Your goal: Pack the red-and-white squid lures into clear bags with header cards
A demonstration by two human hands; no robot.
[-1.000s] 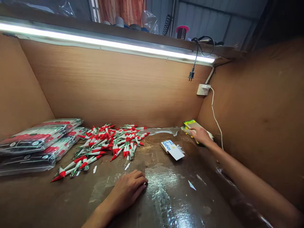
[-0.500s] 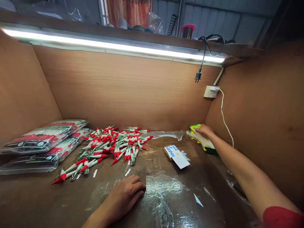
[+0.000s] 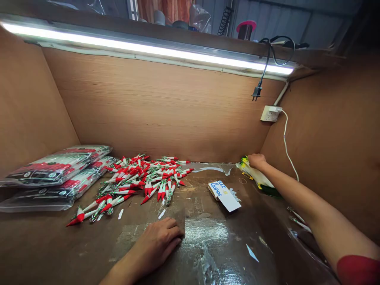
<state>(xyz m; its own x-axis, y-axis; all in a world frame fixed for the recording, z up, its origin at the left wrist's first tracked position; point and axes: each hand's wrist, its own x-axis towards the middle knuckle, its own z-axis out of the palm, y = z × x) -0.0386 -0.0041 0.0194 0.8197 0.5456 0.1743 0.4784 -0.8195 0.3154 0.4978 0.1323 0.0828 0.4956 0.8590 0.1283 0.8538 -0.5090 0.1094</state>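
Right hand (image 3: 257,161) at packets (image 3: 263,179), near corner (image 3: 260,151)

Looked like a workshop: partitioned with wood panels (image 3: 163,107), lit by a tube light (image 3: 148,48), backed by metal sheeting (image 3: 282,25), heaped with red-and-white pieces (image 3: 130,174), stacked with clear packs (image 3: 50,168), scuffed across the tabletop (image 3: 204,233).

Yellow-and-green packets (image 3: 257,178) lie at far right, apparently stacked.

Left grip (image 3: 163,238) palm down, fingers (image 3: 175,232) loosely curled, right arm (image 3: 299,196) extended, right grip (image 3: 257,160) far forward
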